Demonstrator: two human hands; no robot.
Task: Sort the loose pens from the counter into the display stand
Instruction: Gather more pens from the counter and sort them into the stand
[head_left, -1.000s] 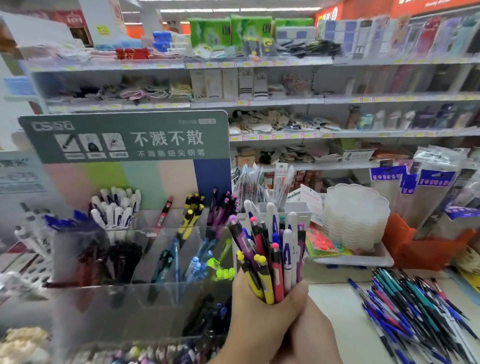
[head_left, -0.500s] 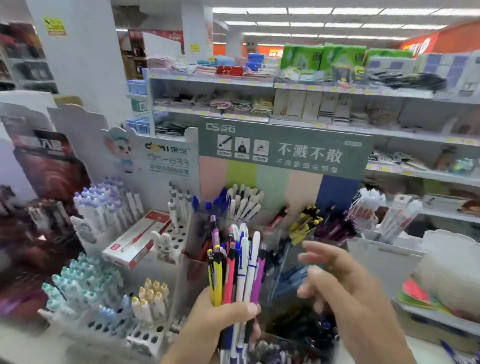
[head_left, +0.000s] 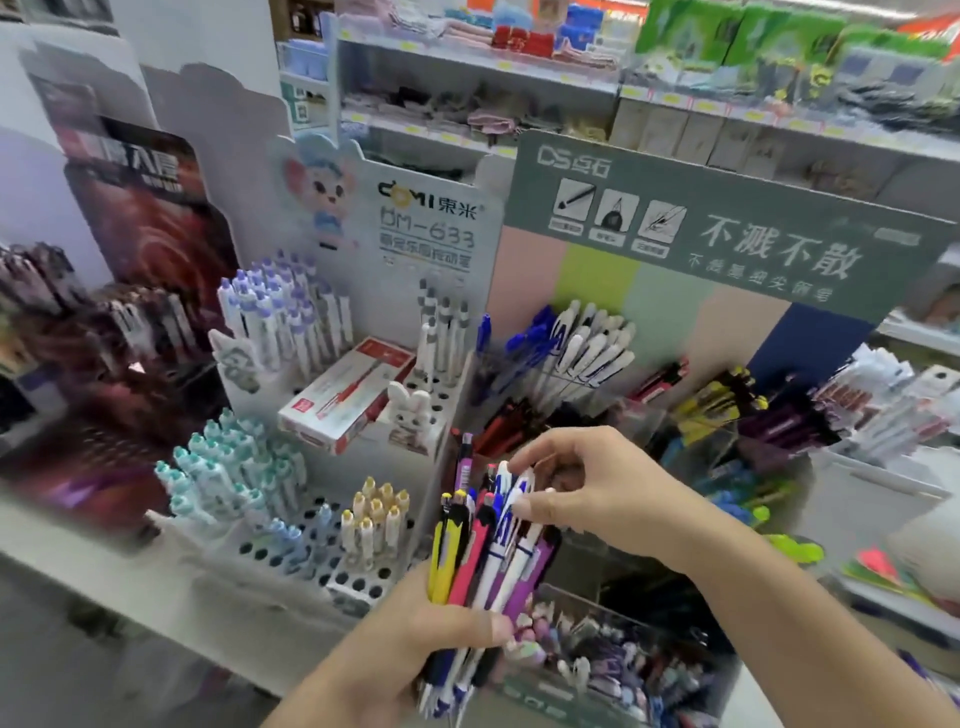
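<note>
My left hand (head_left: 415, 629) grips a mixed bundle of pens (head_left: 483, 545), yellow, red, white-and-blue and purple, held upright at bottom centre. My right hand (head_left: 587, 488) reaches across from the right, and its fingertips pinch the top of a white-and-blue pen (head_left: 511, 499) in that bundle. Right behind the bundle stands the clear compartmented display stand (head_left: 649, 415) under a green sign (head_left: 727, 234). It holds white, blue, red, yellow and purple pens in separate bins.
A white perforated pen rack (head_left: 322, 545) stands left of the bundle with teal, yellow-capped and purple-capped pens. A red-and-white pen box (head_left: 348, 400) lies on it beside a rabbit figure (head_left: 413, 410). Dark pen displays fill the far left. Store shelves run behind.
The view has swung left, so the loose pens on the counter have left the frame. My right hand let go of the bundle's base and now pinches a white-and-blue pen at the top.
</note>
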